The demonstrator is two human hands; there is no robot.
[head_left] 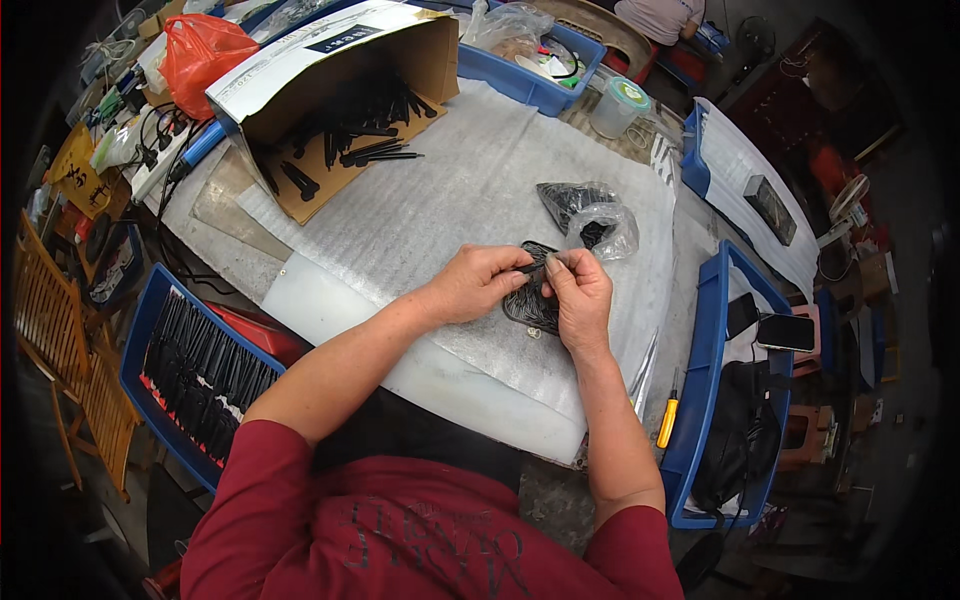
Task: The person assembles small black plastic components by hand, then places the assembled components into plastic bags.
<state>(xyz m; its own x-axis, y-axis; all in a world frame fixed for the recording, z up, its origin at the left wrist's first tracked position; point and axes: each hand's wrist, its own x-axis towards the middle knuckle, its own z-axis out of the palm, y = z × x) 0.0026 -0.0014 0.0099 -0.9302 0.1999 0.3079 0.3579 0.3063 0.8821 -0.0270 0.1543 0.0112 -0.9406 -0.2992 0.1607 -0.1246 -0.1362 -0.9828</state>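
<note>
My left hand point(475, 284) and my right hand point(582, 292) meet over the middle of the work table, fingertips almost touching. Both are closed in a pinch on a slim black piece point(531, 267), mostly hidden by the fingers. Just below them lies a dark shallow tray point(529, 312) of fine, shiny black parts, partly covered by my right hand. Beyond it rests an open clear plastic bag point(578, 204) with small black parts inside. An open cardboard box point(433, 75) lies on its side at the far left, with black stalk-like plastic parts point(380, 152) spilling onto its flap.
White foam sheet point(430, 190) covers the table. A blue bin point(150, 330) of long black parts stands at the left. On the right are a yellow-handled screwdriver point(667, 420), a blue bin point(683, 455) and a phone point(786, 332). Behind stands a clear tub point(615, 110).
</note>
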